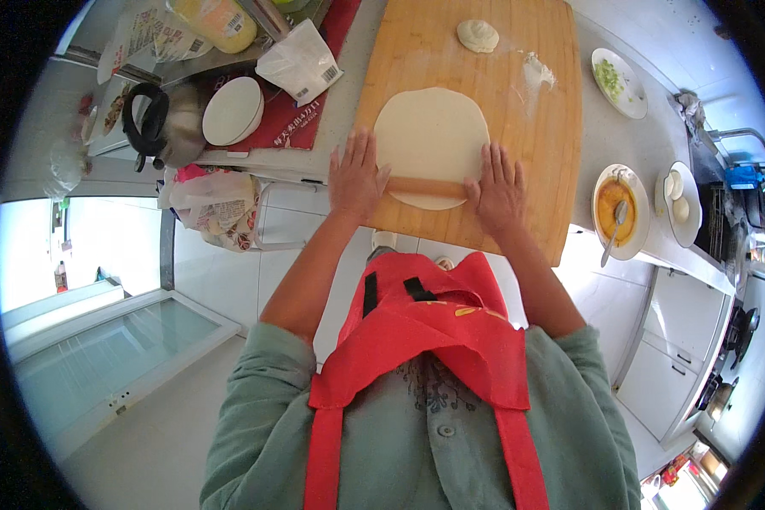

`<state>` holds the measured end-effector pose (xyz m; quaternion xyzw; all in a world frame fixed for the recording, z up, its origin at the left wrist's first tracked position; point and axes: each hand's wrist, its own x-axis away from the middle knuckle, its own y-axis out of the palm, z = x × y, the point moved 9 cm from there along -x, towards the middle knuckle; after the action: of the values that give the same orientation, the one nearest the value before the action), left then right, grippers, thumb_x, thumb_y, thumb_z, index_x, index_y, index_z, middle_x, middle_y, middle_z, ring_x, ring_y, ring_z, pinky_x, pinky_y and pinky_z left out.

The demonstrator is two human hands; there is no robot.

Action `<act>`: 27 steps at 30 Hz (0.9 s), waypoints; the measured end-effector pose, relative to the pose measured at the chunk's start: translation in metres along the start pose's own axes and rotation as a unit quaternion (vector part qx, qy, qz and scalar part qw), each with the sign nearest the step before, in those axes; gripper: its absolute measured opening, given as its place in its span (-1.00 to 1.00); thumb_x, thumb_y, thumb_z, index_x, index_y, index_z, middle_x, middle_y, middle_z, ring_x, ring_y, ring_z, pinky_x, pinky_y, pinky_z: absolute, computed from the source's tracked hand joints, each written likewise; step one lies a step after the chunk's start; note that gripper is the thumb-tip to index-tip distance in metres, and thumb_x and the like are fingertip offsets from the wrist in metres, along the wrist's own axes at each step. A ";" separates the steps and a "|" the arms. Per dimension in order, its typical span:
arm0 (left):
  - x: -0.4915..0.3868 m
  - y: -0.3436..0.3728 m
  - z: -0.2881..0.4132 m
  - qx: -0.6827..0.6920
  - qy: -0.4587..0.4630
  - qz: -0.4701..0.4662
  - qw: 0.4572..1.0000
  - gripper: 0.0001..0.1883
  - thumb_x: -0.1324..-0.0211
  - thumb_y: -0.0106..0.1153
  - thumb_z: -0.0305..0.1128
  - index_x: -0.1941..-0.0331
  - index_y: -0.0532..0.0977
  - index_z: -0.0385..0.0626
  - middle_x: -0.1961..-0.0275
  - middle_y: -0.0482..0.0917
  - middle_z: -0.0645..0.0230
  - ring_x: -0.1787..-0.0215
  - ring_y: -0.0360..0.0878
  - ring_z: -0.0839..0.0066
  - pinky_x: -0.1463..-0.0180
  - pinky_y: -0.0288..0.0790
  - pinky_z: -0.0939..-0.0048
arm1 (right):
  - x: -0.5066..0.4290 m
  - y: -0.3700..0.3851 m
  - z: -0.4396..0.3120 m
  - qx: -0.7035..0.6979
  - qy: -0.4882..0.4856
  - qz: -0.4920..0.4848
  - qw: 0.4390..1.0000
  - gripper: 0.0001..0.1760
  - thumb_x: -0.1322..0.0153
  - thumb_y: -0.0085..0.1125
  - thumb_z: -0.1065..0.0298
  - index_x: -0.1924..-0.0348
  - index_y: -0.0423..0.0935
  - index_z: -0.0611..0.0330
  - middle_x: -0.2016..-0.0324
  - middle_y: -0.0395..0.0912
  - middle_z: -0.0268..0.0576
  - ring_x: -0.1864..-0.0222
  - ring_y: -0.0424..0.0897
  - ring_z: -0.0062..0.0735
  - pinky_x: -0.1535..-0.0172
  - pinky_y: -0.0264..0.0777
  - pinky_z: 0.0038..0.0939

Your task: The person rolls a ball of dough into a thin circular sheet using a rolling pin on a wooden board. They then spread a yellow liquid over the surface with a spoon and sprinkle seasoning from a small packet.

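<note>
A wooden rolling pin (426,187) lies across the near part of a flat, rounded sheet of dough (430,137) on a wooden board (542,172). My left hand (356,173) covers the pin's left end, fingers stretched forward past the dough's left edge. Over the right end rests my right hand (498,185), its fingers also pointing away from me. Both palms hide the pin's ends. Farther up the board sits a small lump of dough (478,36), with a patch of white flour (538,73) to its lower right.
Right of the board are a plate of chopped greens (609,80), a bowl of orange-yellow liquid (612,236) with a spoon (617,220), and a bowl with pale round pieces (688,223). At left stand a kettle (182,124), a white bowl (233,111) and a white bag (299,64).
</note>
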<state>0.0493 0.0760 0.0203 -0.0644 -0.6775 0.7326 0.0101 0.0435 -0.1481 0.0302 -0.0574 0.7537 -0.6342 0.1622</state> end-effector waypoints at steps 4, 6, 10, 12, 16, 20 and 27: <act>0.053 0.005 0.003 0.066 -0.004 -0.045 0.997 -0.27 -0.24 -0.06 -0.05 -0.40 -0.01 -0.09 -0.47 0.01 0.26 -0.51 -0.11 0.22 -0.45 -0.17 -0.05 | 0.047 0.000 -0.011 -0.031 -0.054 -0.023 0.998 -0.28 -0.41 0.00 0.04 -0.33 0.11 0.23 -0.32 0.14 0.00 -0.36 0.13 -0.10 -0.34 0.00 -0.08; 0.080 0.005 0.003 0.087 0.006 -0.015 0.996 -0.27 -0.25 -0.06 -0.06 -0.41 -0.02 -0.08 -0.48 0.00 0.25 -0.51 -0.13 0.21 -0.45 -0.21 -0.06 | 0.062 -0.005 -0.017 -0.051 -0.093 -0.006 0.994 -0.33 -0.36 0.10 0.15 -0.27 0.20 0.21 -0.24 0.25 0.00 -0.30 0.22 -0.09 -0.29 0.09 -0.11; 0.096 0.002 0.009 0.094 0.010 -0.010 0.995 -0.27 -0.24 -0.06 -0.09 -0.41 -0.04 -0.10 -0.48 -0.02 0.19 -0.52 -0.16 0.16 -0.46 -0.30 -0.05 | 0.079 0.009 -0.011 -0.090 -0.102 -0.019 0.990 -0.55 -0.31 0.16 0.25 -0.04 0.41 0.19 0.02 0.46 -0.08 -0.04 0.43 -0.11 -0.07 0.30 -0.19; 0.086 -0.002 0.011 0.113 0.023 -0.016 0.993 -0.26 -0.23 -0.05 -0.10 -0.41 -0.04 -0.11 -0.48 -0.02 0.16 -0.52 -0.16 0.14 -0.47 -0.32 -0.06 | 0.087 0.004 -0.008 -0.133 -0.077 -0.008 0.988 -0.59 -0.29 0.19 0.25 0.03 0.43 0.20 0.12 0.47 -0.09 0.06 0.45 -0.10 0.01 0.32 -0.18; 0.029 -0.032 0.045 0.166 0.086 0.048 0.981 -0.26 -0.21 -0.03 -0.10 -0.40 -0.01 -0.12 -0.47 -0.01 0.16 -0.52 -0.16 0.15 -0.46 -0.33 -0.10 | 0.098 -0.005 0.009 -0.194 0.042 -0.003 0.980 -0.60 -0.31 0.18 0.27 0.03 0.41 0.24 0.18 0.48 -0.03 0.08 0.45 -0.06 0.02 0.33 -0.17; -0.039 -0.027 0.097 0.128 0.232 0.023 0.964 -0.28 -0.20 -0.01 -0.08 -0.39 0.03 -0.02 -0.47 0.01 0.25 -0.52 -0.16 0.18 -0.44 -0.29 -0.15 | 0.090 0.000 0.018 -0.250 0.159 -0.049 0.954 -0.55 -0.35 0.12 0.29 -0.06 0.35 0.29 0.08 0.43 0.04 0.00 0.40 -0.02 -0.03 0.29 -0.11; -0.093 0.008 0.171 0.000 0.400 -0.060 0.914 -0.27 -0.22 -0.04 0.04 -0.41 0.02 0.11 -0.49 -0.03 0.37 -0.53 -0.23 0.24 -0.45 -0.22 -0.10 | 0.080 0.001 0.021 -0.035 0.276 0.004 0.961 -0.23 -0.41 -0.02 -0.02 -0.32 0.08 0.33 -0.34 0.05 0.10 -0.38 0.04 0.04 -0.34 -0.05 0.02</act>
<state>0.1239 -0.1037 0.0329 -0.3118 -0.6194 0.6434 0.3242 -0.0251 -0.1915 0.0127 0.1172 0.7910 -0.5983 -0.0514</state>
